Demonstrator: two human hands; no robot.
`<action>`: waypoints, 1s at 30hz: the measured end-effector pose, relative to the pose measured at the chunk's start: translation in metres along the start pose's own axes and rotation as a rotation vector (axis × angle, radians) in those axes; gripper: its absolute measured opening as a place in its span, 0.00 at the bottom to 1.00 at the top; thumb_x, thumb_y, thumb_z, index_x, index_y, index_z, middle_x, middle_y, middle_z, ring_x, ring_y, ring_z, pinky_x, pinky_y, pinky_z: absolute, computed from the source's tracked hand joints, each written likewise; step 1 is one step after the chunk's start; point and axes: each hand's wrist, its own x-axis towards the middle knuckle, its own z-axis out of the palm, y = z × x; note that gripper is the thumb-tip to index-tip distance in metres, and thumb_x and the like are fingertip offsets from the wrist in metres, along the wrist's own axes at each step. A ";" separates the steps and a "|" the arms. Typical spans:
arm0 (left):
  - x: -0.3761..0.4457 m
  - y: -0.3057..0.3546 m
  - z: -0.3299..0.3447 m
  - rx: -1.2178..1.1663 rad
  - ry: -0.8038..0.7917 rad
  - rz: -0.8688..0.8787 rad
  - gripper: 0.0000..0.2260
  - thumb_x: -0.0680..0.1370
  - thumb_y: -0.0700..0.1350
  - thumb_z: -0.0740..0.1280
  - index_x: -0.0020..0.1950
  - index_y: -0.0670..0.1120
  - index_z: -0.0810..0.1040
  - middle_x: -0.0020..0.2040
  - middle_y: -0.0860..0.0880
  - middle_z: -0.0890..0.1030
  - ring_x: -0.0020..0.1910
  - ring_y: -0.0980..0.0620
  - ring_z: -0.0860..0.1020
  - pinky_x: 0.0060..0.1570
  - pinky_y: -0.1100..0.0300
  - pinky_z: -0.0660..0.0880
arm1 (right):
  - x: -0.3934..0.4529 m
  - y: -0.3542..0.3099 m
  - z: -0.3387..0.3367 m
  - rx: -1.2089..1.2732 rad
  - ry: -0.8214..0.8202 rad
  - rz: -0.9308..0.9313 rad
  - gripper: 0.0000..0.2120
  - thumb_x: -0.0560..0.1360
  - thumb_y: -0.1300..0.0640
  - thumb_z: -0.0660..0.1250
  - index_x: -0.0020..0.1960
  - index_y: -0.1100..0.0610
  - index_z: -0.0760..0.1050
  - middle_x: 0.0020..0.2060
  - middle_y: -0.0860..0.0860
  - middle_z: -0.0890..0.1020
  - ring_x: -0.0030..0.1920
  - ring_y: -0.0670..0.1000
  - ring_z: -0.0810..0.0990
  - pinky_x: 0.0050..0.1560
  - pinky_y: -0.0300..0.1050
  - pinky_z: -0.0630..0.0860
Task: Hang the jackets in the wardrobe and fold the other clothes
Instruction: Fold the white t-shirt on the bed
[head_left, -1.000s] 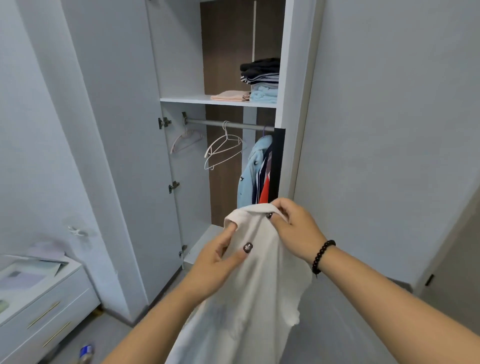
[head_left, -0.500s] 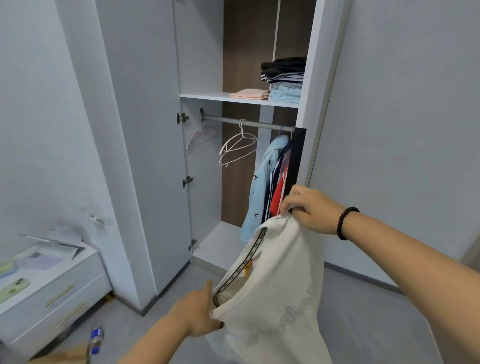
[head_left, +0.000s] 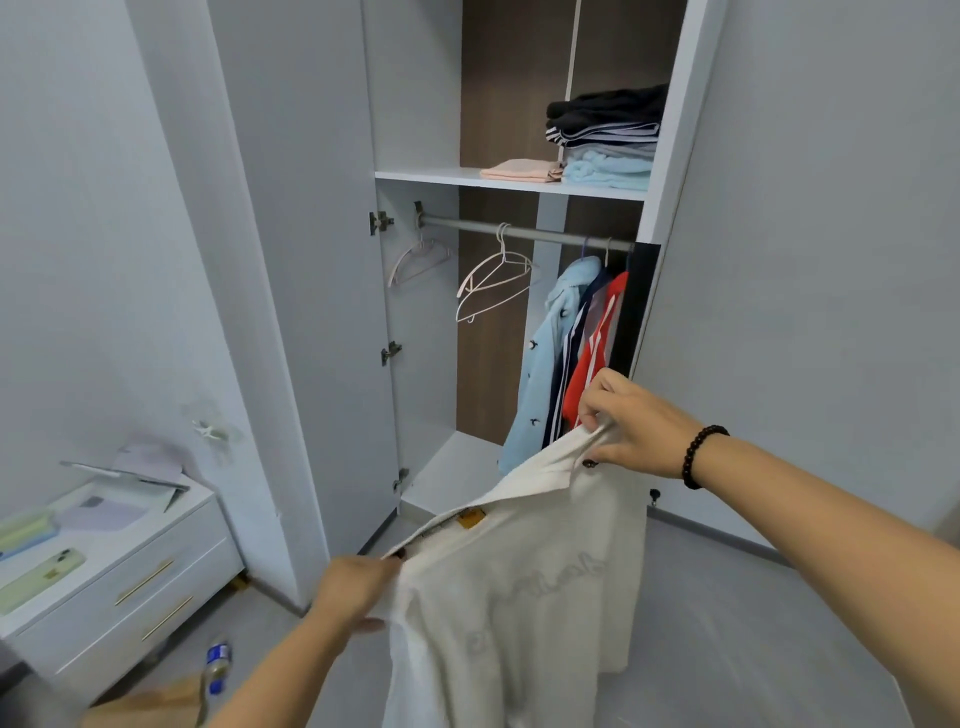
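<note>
A white T-shirt (head_left: 519, 587) hangs spread out in front of me, its collar edge stretched between both hands. My left hand (head_left: 356, 587) grips the lower left end of that edge. My right hand (head_left: 631, 423) pinches the upper right end, a black bead bracelet on its wrist. Behind stands the open wardrobe (head_left: 415, 104). On its rail (head_left: 519, 235) hang empty white hangers (head_left: 493, 283), a pale pink hanger (head_left: 418, 257) and, at the right, a light blue jacket (head_left: 543, 364) with dark and red jackets (head_left: 592, 343) beside it.
Folded clothes (head_left: 602, 140) are stacked on the wardrobe shelf (head_left: 431, 178). The open door (head_left: 306, 260) stands at the left. A white drawer unit (head_left: 130, 571) at lower left carries a green phone (head_left: 39, 577) and papers. A small bottle (head_left: 217, 662) sits near a brown surface below.
My hands moved apart, stretching the white T-shirt's collar edge wide: the left hand dropped down and left, the right rose toward the hanging jackets. The view shifted right and closer.
</note>
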 end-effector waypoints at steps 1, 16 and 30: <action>0.006 0.004 -0.010 -0.077 0.036 0.000 0.10 0.71 0.45 0.73 0.31 0.42 0.80 0.33 0.43 0.80 0.34 0.44 0.77 0.28 0.56 0.77 | 0.006 -0.002 0.002 -0.008 -0.001 0.004 0.16 0.70 0.52 0.74 0.41 0.44 0.65 0.46 0.43 0.67 0.44 0.48 0.71 0.44 0.43 0.75; 0.043 0.041 -0.177 -0.265 0.360 0.433 0.11 0.73 0.41 0.63 0.31 0.45 0.67 0.30 0.50 0.64 0.30 0.54 0.62 0.34 0.55 0.58 | 0.118 -0.082 0.049 0.225 0.150 -0.051 0.13 0.74 0.61 0.71 0.34 0.49 0.72 0.34 0.46 0.74 0.38 0.49 0.75 0.39 0.38 0.70; 0.018 0.036 -0.317 -0.302 0.329 0.468 0.13 0.64 0.45 0.66 0.34 0.34 0.75 0.31 0.46 0.67 0.31 0.51 0.64 0.34 0.56 0.59 | 0.220 -0.187 0.090 0.439 0.166 -0.018 0.18 0.80 0.60 0.59 0.36 0.70 0.71 0.34 0.65 0.76 0.35 0.59 0.72 0.37 0.48 0.63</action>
